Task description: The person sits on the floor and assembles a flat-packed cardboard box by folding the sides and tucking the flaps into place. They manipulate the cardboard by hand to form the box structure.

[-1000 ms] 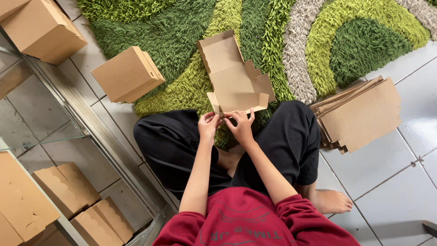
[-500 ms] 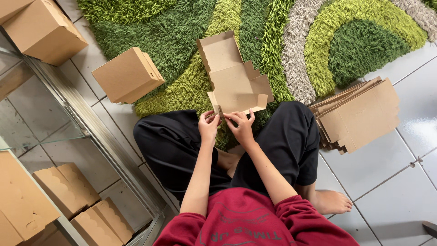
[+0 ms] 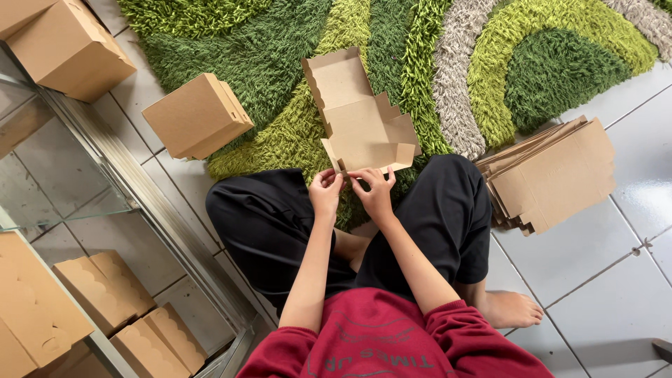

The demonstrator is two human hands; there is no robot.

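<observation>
Half-folded cardboard box (image 3: 364, 129) lies on the green shag rug (image 3: 266, 63), its near edge pinched by left hand (image 3: 326, 192) and right hand (image 3: 375, 192), with a flat cardboard stack (image 3: 560, 175) right of it.

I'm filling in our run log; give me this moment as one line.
left hand: grip on box flap | right hand: grip on box flap | cardboard box: half-folded, on rug
</observation>
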